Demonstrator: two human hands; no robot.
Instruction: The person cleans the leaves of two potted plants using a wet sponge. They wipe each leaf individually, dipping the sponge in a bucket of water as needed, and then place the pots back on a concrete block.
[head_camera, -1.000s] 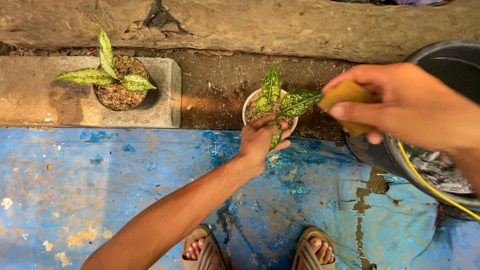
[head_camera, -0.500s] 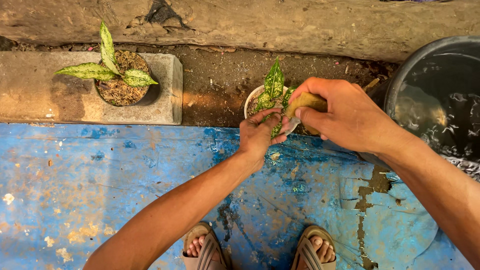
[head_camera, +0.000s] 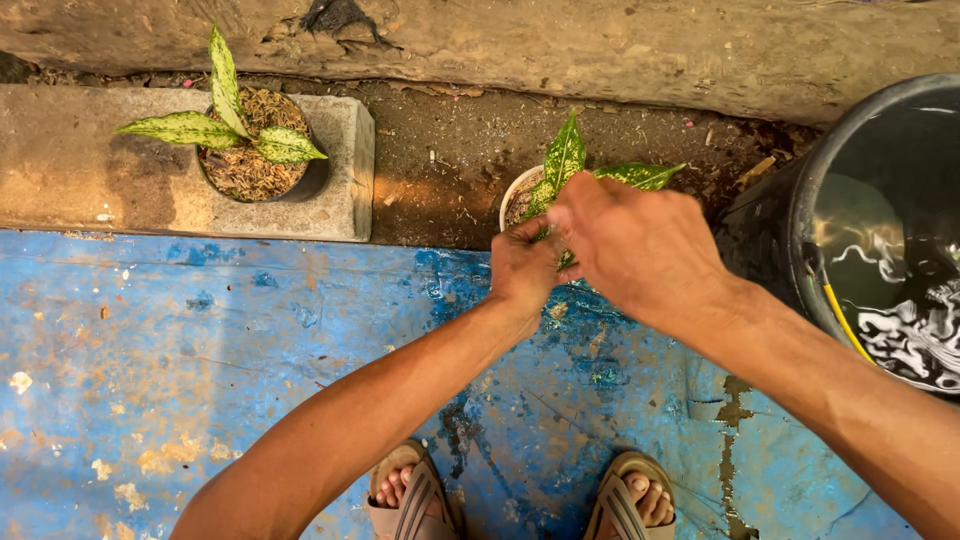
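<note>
tarp (head_camera: 200, 350): blue, worn, flaking | block (head_camera: 60, 170): rough concrete | bucket (head_camera: 800, 200): black glossy plastic | soil (head_camera: 450, 140): matt

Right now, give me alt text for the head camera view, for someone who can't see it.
Two bare hands, left hand and right hand, work together at a small white pot holding a speckled green plant. A black water bucket stands to the right, and another potted plant sits on a concrete block to the left.

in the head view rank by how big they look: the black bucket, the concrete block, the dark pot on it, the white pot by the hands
1. concrete block
2. black bucket, cut off by the frame, so unsure against the block
3. dark pot
4. white pot, mostly hidden by the left hand and right hand
</note>
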